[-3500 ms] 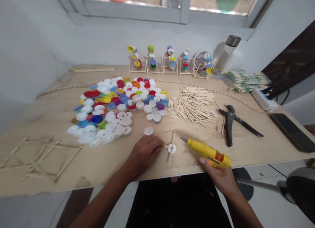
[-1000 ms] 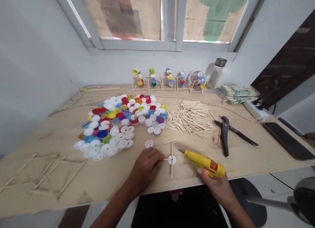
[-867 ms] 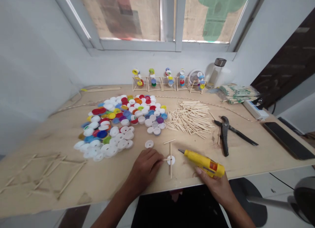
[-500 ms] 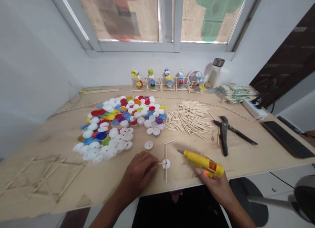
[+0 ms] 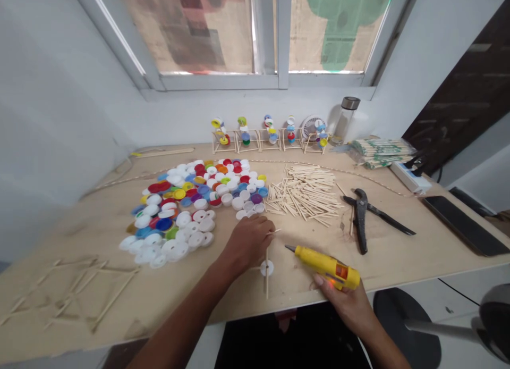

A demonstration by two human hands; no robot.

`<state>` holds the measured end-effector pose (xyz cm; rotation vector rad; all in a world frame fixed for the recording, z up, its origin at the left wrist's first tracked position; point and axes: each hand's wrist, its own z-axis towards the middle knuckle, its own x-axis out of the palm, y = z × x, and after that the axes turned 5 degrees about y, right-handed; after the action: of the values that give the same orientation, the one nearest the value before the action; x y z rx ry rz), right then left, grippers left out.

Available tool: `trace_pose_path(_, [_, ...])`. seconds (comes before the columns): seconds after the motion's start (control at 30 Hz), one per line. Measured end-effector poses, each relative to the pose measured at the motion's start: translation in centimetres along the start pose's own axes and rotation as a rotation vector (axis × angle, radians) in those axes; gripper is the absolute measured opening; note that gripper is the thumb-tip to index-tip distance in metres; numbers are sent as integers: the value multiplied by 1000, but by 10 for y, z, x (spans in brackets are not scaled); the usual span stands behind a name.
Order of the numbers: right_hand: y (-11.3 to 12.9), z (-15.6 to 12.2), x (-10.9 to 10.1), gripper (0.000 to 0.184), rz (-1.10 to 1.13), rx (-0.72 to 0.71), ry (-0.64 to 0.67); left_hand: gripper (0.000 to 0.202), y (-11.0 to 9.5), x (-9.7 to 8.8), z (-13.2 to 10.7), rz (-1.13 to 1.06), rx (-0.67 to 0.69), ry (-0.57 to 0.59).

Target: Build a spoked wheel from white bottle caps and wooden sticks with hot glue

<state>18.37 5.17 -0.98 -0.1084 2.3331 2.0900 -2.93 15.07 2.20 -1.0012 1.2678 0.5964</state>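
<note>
My right hand (image 5: 342,300) is wrapped round the handle of a yellow hot glue gun (image 5: 324,262); its nozzle points left and an orange-red light glows near the grip. My left hand (image 5: 249,241) is closed with its fingertips down at a short wooden stick (image 5: 277,231), whose right end shows past them. Just below lies a white bottle cap (image 5: 263,268) with a longer stick (image 5: 267,286) across it and another stick (image 5: 255,268) leading left from it. The upper part of the longer stick runs up toward my left hand.
Many coloured bottle caps (image 5: 183,196) lie left of a pile of wooden sticks (image 5: 305,193). Black-handled pliers (image 5: 361,220) and a phone (image 5: 464,225) are at right. Stick frames (image 5: 75,289) lie at left; small cap wheels (image 5: 271,132) stand along the wall near a bottle (image 5: 346,122).
My left hand has moved up and right, from the stick beside the white cap to the short stick above it. The glue gun stays nearly in place.
</note>
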Motion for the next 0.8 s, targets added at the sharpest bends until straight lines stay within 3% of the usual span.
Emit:
trace_pose_path(0.3, [0,-1,-7,27,-22,6,79,12,-7,-9,20,106,-22,166])
trace_pose_path(0.47, [-4,0,-6,27,8,6,80,16,-10,-8,29,114,-38,195])
trace_pose_path(0.63, [-7,0,-7,30,5,3,84,14,-8,-8,31,45,-74,141])
trace_pose_path(0.8, [-7,0,-7,28,3,-7,65,11,-3,-21,12,-99,-197,-27])
